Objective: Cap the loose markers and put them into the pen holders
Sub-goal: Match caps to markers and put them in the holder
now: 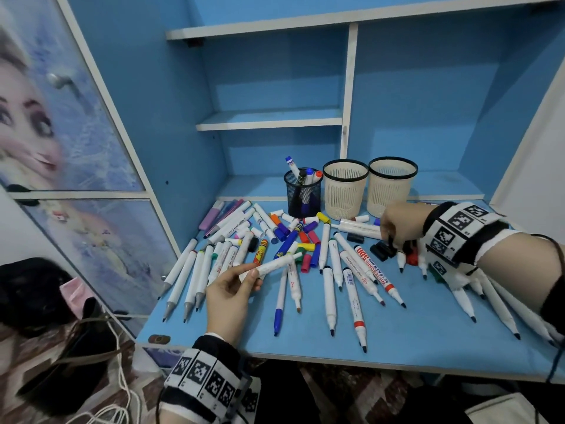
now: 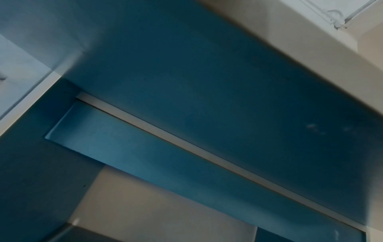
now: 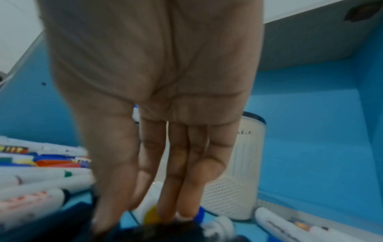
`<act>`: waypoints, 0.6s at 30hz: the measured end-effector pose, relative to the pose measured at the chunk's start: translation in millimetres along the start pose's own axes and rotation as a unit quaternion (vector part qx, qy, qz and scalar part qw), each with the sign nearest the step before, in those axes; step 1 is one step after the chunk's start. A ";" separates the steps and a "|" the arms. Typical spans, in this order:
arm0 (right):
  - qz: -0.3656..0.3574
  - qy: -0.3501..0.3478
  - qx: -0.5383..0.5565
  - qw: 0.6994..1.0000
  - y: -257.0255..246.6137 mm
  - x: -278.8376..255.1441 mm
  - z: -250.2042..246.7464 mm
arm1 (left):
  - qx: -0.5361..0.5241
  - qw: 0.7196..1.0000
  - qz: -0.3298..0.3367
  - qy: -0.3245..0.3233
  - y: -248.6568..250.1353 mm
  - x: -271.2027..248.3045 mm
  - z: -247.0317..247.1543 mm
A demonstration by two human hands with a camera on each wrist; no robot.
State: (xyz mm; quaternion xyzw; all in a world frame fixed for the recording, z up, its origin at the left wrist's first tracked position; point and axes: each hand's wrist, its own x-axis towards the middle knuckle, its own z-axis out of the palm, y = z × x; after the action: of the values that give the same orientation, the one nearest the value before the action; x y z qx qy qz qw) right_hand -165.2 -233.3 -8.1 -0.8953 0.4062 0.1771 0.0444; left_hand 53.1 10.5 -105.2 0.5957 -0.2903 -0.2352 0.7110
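Note:
My left hand [image 1: 253, 272] grips a white uncapped marker [image 1: 275, 265] above the blue desk [image 1: 412, 338]; its green-banded end points up and right. My right hand [image 1: 389, 237] reaches down at the desk's right, with thumb and fingers pinching a black cap [image 1: 391, 244] among other black caps [image 1: 379, 251]. In the right wrist view the right hand [image 3: 134, 219] closes on the black cap [image 3: 165, 232]. A black mesh holder [image 1: 302, 194] contains several capped markers. Two beige holders [image 1: 345, 191] [image 1: 391, 185] show nothing inside. The left wrist view shows only shelving.
Many uncapped markers [image 1: 330, 289] and coloured caps [image 1: 305, 240] lie scattered over the desk. Blue shelves [image 1: 269, 120] rise behind the holders. A cupboard door with a picture [image 1: 46, 117] stands at the left. A beige holder [image 3: 244, 163] is just beyond my right fingers.

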 end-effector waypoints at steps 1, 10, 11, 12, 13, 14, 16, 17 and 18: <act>0.001 -0.015 -0.008 1.000 3.0 0.4 1.2 | -0.001 1.000 -0.001 -0.002 0.1 0.2 -0.2; -0.035 -0.014 -0.050 0.998 4.5 6.6 6.4 | -0.011 1.000 0.009 0.010 3.8 -1.7 1.6; -0.038 -0.018 -0.052 0.998 4.4 7.3 6.6 | -0.010 1.000 0.012 0.011 4.3 -2.6 2.0; -0.041 -0.021 -0.051 0.998 4.1 7.1 6.2 | -0.005 1.000 0.018 0.011 5.0 -3.8 2.4; -0.043 -0.023 -0.049 0.998 3.7 6.3 5.6 | 0.004 1.000 0.026 0.010 5.3 -5.1 2.9; -0.043 -0.020 -0.043 0.998 3.0 5.1 4.6 | 0.012 0.999 0.034 0.007 5.9 -6.3 3.5; -0.043 -0.003 -0.018 0.999 1.7 1.2 1.3 | 0.025 0.999 0.049 0.003 6.5 -7.6 4.8; -0.045 0.008 -0.001 0.999 0.7 -2.0 -1.0 | 0.031 0.998 0.054 0.001 6.7 -7.7 5.2; -0.048 0.022 0.018 0.998 -0.2 -5.1 -3.1 | 0.038 0.998 0.057 0.000 7.0 -7.8 5.5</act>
State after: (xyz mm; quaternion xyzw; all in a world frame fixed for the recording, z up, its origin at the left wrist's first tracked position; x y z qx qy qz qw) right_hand -167.2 -230.2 -3.5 -0.9164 0.3672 0.1475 0.0599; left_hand 43.7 13.2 -98.7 0.6045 -0.3330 -0.1832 0.7001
